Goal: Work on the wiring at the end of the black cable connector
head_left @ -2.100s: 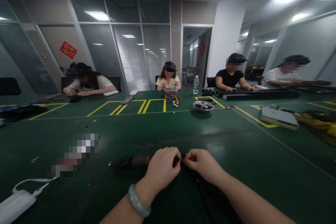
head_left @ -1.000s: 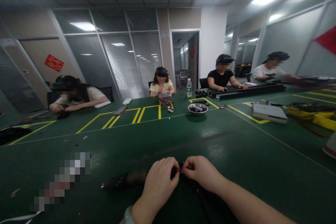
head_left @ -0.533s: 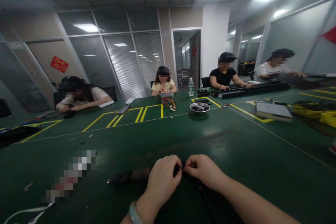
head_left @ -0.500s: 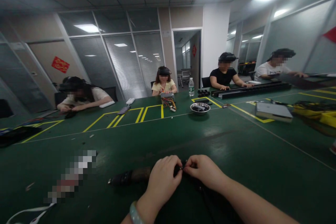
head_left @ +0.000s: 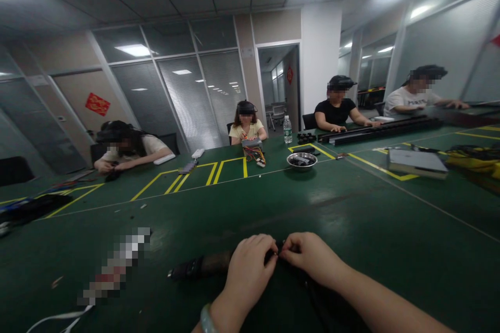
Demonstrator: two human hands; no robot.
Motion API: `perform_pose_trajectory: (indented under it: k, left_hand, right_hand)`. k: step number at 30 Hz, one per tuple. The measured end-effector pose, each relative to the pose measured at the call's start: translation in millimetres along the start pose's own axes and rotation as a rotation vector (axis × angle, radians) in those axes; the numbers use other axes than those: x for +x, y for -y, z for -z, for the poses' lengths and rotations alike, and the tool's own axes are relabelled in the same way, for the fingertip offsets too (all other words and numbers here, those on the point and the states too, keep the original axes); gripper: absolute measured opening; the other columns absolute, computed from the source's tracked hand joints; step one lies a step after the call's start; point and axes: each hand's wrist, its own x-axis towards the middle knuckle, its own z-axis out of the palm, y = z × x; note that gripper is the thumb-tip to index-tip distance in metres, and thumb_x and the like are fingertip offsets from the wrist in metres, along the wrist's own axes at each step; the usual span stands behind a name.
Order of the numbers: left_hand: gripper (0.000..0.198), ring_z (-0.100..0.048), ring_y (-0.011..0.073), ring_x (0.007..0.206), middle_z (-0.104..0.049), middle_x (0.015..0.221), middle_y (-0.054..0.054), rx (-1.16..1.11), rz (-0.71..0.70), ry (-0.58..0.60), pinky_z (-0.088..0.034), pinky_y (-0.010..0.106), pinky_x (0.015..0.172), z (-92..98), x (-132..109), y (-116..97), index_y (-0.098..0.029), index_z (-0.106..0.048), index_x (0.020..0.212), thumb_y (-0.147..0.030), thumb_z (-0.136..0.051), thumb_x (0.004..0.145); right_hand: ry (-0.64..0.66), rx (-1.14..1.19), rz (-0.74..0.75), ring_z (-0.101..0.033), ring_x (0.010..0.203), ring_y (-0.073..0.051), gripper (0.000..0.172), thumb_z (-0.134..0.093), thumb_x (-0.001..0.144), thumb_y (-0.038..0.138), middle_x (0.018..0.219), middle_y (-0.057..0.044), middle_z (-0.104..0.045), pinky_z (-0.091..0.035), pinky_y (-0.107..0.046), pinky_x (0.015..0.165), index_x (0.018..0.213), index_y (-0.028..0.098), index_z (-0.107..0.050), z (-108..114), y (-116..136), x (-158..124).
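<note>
A long dark rod-like tool (head_left: 201,266) lies on the green table (head_left: 351,229) close to me. My left hand (head_left: 250,270) is curled over its right end. My right hand (head_left: 310,256) meets it from the right, fingertips pinched at a small dark part between the two hands; that part is too small and dark to name. A dark cable or strap (head_left: 324,302) runs from under my right wrist toward me.
A metal bowl (head_left: 301,159) with small parts sits mid-table beside a water bottle (head_left: 287,130). A grey flat box (head_left: 417,162) and yellow items (head_left: 476,158) lie at the right. Several other people sit along the far edge. A white cord (head_left: 58,318) lies at left.
The view has shifted slightly; both hands stay pinched together at the tool's right end, with no clear change in grip.
</note>
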Motion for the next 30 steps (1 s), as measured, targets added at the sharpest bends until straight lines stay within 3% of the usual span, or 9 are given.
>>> perform_pose_trajectory:
  k: [16, 30]
  left_hand:
    - [0.012, -0.056, 0.0196, 0.091, -0.063, 0.095, 0.0, 0.022, 0.051, -0.003, -0.04, 0.033, 0.082, 1.1, -2.1, -4.1, -0.024, -0.059, 0.094, -0.02, -0.056, 0.082]
    - [0.01, -0.056, 0.0184, 0.089, -0.064, 0.094, -0.003, -0.044, -0.01, -0.024, -0.038, 0.032, 0.078, 0.7, -0.4, -1.5, -0.026, -0.06, 0.09, -0.02, -0.057, 0.083]
  right_hand:
    - [0.009, -0.023, -0.003, -0.059, 0.063, -0.013, 0.015, -0.061, 0.081, 0.03, 0.071, 0.001, -0.069, -0.036, -0.021, 0.055, 0.079, 0.019, -0.071, 1.7, 4.2, 0.5]
    - [0.021, 0.022, 0.003, -0.061, 0.065, -0.014, 0.015, -0.061, 0.082, 0.031, 0.072, 0.001, -0.07, -0.038, -0.021, 0.057, 0.08, 0.021, -0.071, 2.4, 5.9, -1.2]
